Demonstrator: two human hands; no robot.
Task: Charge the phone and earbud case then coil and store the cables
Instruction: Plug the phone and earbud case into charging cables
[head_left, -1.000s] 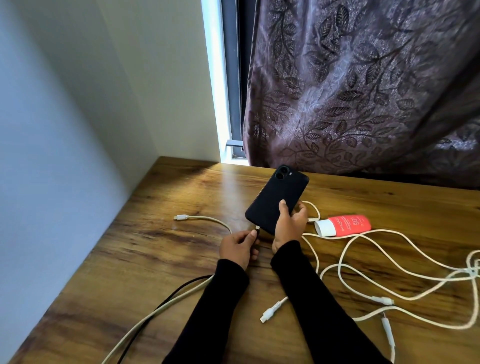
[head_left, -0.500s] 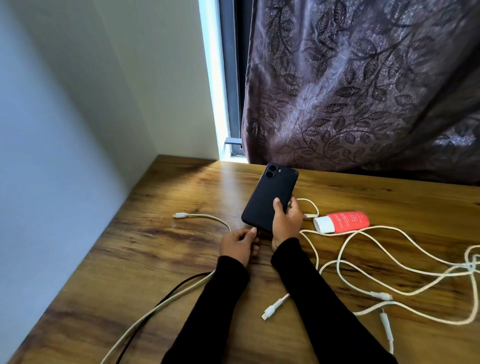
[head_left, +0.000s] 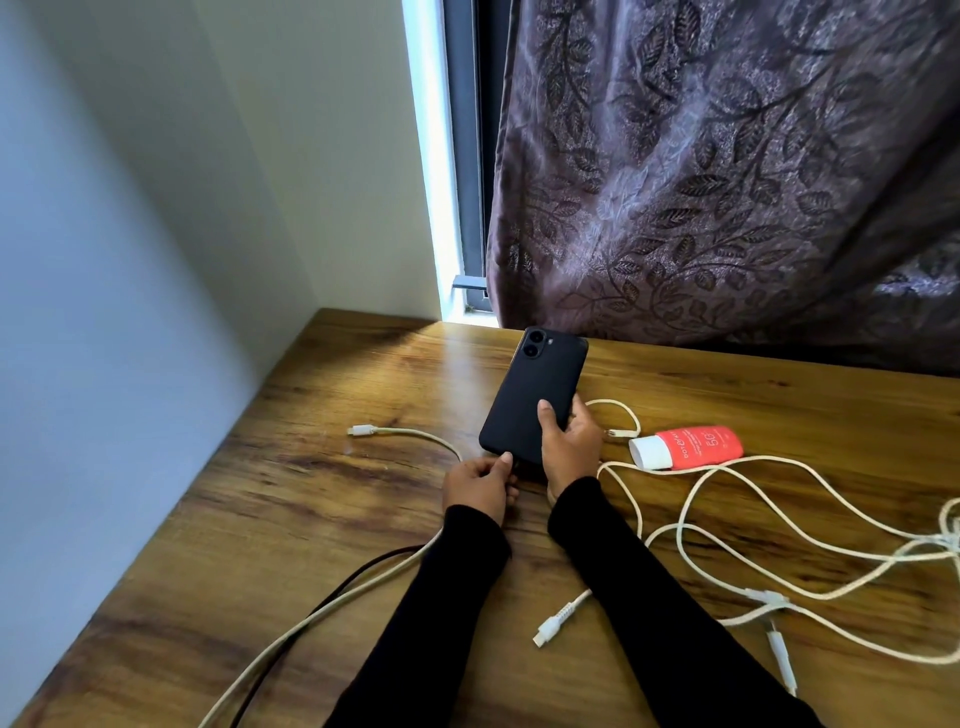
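One black phone (head_left: 535, 395), one red tube (head_left: 691, 447), one black cable (head_left: 332, 597), several tangled white cables (head_left: 779, 519), and two hands.

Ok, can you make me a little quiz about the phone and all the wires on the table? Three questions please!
1. True or false: the black phone lies screen-down, so its camera lenses show.
2. Which hand holds the phone's lower end? A) the right hand B) the left hand C) neither
3. Fill in the gap: the red tube lying beside the white cables has a ____ cap.

Key:
1. True. The back faces up, with the lenses at the far end.
2. A. The right hand grips the phone, while the left hand pinches something at its bottom edge, probably a cable plug, though the fingers hide it.
3. White.
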